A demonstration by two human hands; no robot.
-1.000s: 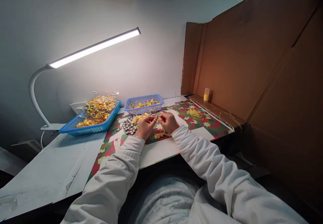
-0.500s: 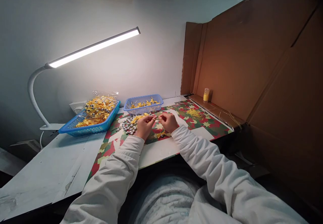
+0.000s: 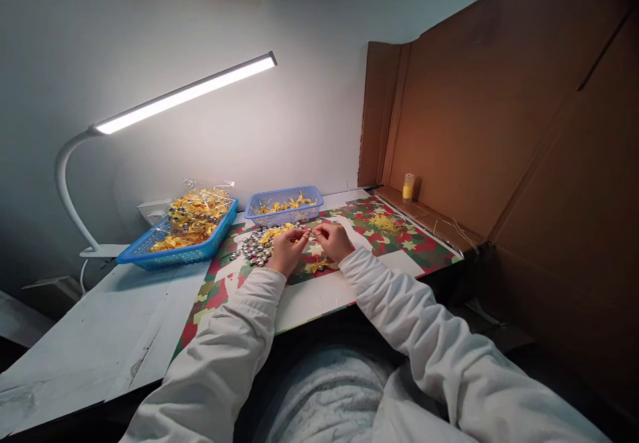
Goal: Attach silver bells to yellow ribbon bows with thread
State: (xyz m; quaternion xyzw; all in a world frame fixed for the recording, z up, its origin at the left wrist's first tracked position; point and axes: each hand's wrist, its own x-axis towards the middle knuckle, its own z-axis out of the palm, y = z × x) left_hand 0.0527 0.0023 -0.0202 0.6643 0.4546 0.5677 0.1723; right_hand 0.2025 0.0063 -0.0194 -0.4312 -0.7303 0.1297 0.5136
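Observation:
My left hand [image 3: 288,250] and my right hand [image 3: 333,240] meet fingertip to fingertip above the patterned mat [image 3: 219,296]. Each is closed in a pinch; what sits between the fingers is too small to make out. Just below them on the mat lies a yellow ribbon bow [image 3: 319,266] with a small silver bell-like piece on it. Beyond my left hand spreads a pile of silver bell-like pieces [image 3: 255,247], with yellow ribbon bows [image 3: 277,232] heaped beside it, partly hidden by that hand.
A blue basket [image 3: 200,253] at left holds bagged yellow bows and silver pieces. Another blue basket [image 3: 284,215] with bows stands at the back. Yellow strings [image 3: 385,223] lie on the right, near a small yellow bottle [image 3: 408,188]. A lamp [image 3: 187,94] hangs above; a cardboard wall [image 3: 479,117] bounds the right.
My fingertips have shifted very slightly while staying pinched close together. Nothing else on the table has visibly moved.

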